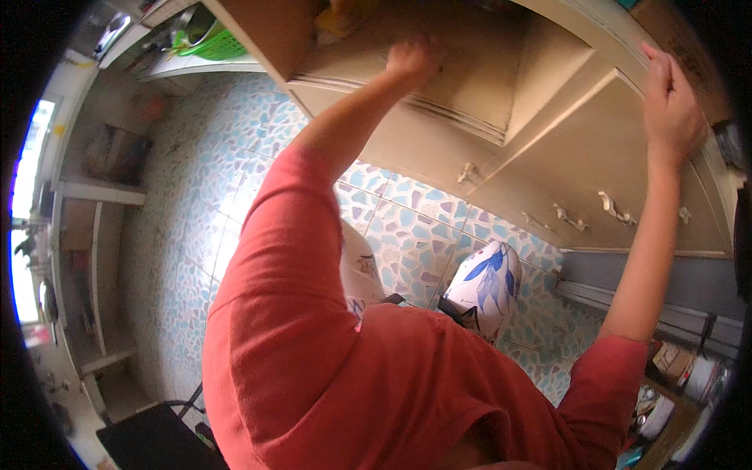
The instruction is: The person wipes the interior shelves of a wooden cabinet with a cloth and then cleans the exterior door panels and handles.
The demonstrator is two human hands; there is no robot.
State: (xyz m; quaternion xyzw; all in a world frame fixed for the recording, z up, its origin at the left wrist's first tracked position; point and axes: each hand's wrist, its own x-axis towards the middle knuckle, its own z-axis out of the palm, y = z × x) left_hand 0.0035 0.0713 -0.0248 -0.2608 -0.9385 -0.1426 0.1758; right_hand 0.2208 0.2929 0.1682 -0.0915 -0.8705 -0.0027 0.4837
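My left hand (414, 57) reaches into an open compartment of a cream-coloured cabinet (437, 132), above its bare shelf board (470, 76). It is blurred, so whether its fingers hold anything is unclear. A yellow item (346, 16) lies deeper inside, beyond this hand. Grooved tracks run along the compartment's front edge. My right hand (674, 103) is raised at the cabinet's upper frame on the right, its fingers curled. What is inside its grip, if anything, does not show. Below it is a cabinet door panel (587, 153) with a curved handle (615, 208).
A green plastic basket (217, 47) stands on a white shelf at the upper left. Open shelving (111, 194) lines the left side. A black flat-topped item (155, 437) is at the lower left. Boxes and jars (675, 364) stand at the lower right. The floor is patterned tile (405, 235).
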